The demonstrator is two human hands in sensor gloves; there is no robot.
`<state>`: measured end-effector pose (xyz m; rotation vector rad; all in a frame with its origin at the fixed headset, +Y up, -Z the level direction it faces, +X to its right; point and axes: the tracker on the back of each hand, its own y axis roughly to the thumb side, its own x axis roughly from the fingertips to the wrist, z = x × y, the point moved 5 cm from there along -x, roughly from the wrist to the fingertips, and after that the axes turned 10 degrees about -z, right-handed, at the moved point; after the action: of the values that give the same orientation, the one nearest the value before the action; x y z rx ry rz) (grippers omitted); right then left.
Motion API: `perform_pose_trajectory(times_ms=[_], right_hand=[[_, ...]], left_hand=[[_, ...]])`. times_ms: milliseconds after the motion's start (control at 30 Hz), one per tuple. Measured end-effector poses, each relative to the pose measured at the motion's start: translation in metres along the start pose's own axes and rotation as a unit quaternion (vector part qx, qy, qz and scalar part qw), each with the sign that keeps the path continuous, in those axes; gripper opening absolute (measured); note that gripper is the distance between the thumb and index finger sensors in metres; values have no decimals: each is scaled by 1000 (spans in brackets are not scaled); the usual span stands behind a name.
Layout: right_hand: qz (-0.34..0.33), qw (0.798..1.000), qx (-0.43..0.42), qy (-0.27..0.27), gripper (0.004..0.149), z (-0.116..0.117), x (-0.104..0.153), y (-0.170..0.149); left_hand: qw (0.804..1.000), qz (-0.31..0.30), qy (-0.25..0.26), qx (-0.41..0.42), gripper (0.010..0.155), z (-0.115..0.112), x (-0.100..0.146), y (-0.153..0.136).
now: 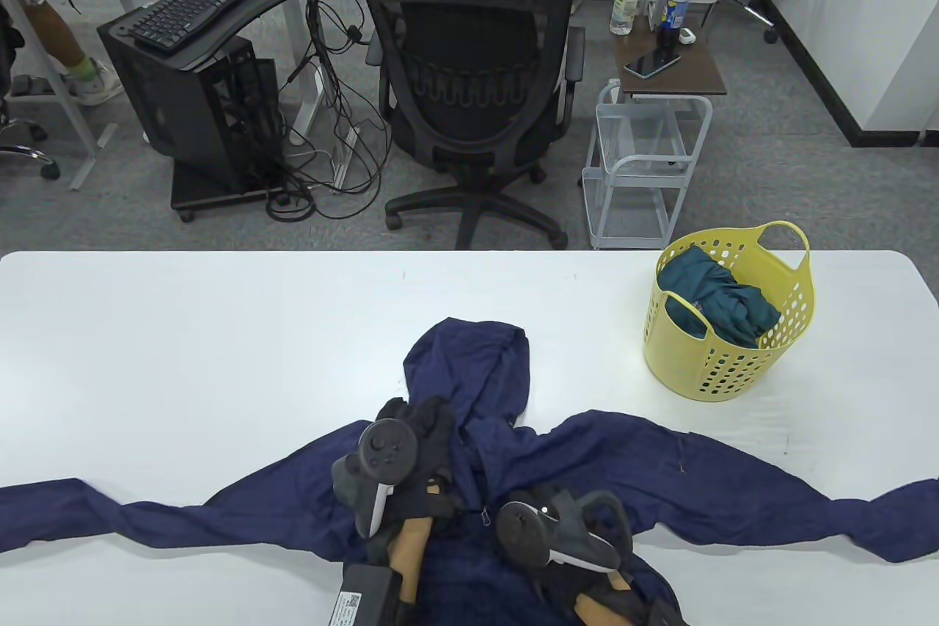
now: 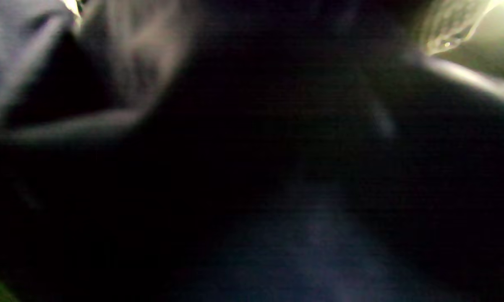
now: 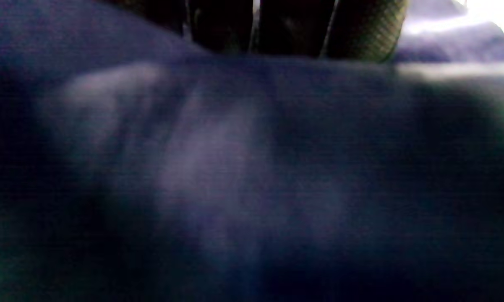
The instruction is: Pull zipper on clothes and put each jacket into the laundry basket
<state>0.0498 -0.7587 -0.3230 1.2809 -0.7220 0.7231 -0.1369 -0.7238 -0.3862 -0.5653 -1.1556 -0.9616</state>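
Zipping step underway: both hands, left hand (image 1: 411,450) and right hand (image 1: 565,530), are working at lower centre on the navy jacket (image 1: 469,435) spread on the counter (image 1: 183,362), finger states indiscernible; next, judging, the slider (image 1: 485,513) needs drawing toward the collar before transfer to the yellow basket (image 1: 726,362).

A navy hooded jacket (image 1: 572,457) lies spread flat on its back just near-left of the yellow laundry basket (image 1: 722,354), sleeves stretched out to both sides, hood pointing away, its front zipper (image 1: 484,514) partly drawn up. Inside the basket sits a crumpled teal jacket (image 1: 715,296).
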Motion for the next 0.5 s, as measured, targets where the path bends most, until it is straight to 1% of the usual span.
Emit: perform_pose_trajectory(times_ms=[33, 100, 167, 233, 267, 300, 333, 400, 433, 467, 500], right_hand=[[-2, 1000, -4, 1, 41, 2, -1, -2], [14, 1000, -2, 26, 41, 10, -3, -11], [36, 999, -3, 12, 41, 10, -4, -22], [58, 998, -27, 6, 42, 10, -4, -37], [69, 997, -35, 1, 42, 11, -4, -42], [87, 995, -43, -9, 42, 11, -3, -52], [96, 994, -48, -16, 42, 12, -3, -57], [107, 992, -67, -25, 43, 13, 0, -67], [105, 991, -78, -27, 43, 13, 2, -69], [103, 991, -81, -30, 43, 13, 3, -69], [100, 991, -83, -37, 43, 11, 5, -69]], left_hand=[[1000, -17, 1, -18, 47, 0, 1, 6], [996, -61, -2, -67, 52, 2, 3, 26], [987, -119, 10, -105, 56, 9, 9, 51], [979, -180, 19, -97, 60, 15, 19, 74], [976, -197, 19, -93, 59, 16, 22, 81], [971, -221, 12, -88, 57, 16, 26, 91], [969, -231, 0, -84, 54, 14, 28, 95], [964, -252, -49, -76, 49, 0, 30, 101], [957, -258, -106, -81, 48, -16, 29, 102], [950, -262, -145, -86, 48, -27, 30, 101], [939, -268, -190, -98, 49, -42, 31, 99]])
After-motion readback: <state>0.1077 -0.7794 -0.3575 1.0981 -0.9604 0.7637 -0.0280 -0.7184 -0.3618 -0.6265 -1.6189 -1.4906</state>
